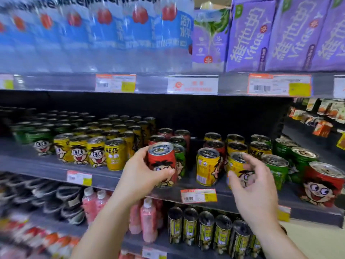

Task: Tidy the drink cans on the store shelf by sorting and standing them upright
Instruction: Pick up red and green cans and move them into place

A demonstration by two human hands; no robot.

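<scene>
Left hand [141, 172]: wrapped around a red drink can [162, 163], thumb across the cartoon face on the front, fingers behind; the can is held upright with a slight tilt at the front edge of the middle shelf [56, 171], its base near the shelf lip. Right hand [253, 182]: fingers spread and curled loosely, not seen to close on anything, placed in front of a yellow can [236, 165] whose lower part is hidden behind it (contact cannot be told).

Immediately beside the red can: a green can [180, 159] behind it to the right, and a second yellow can [207, 167] standing upright between the two hands.

Further left on the same shelf: a row of yellow cans [87, 152] with the cartoon face, ranked upright, with green cans [35, 135] behind them.

Further right: mixed yellow and green cans standing upright, and a large-looking red can [323, 184] at the far right front.

Shelf front: price tags [198, 195] are fixed along the rail.

Upper shelf: packs of bottled water [93, 30] (blurred) and purple Vitasoy cartons [250, 34].

Lower shelf: pink bottles [148, 221] and dark yellow-labelled cans [206, 228].
</scene>
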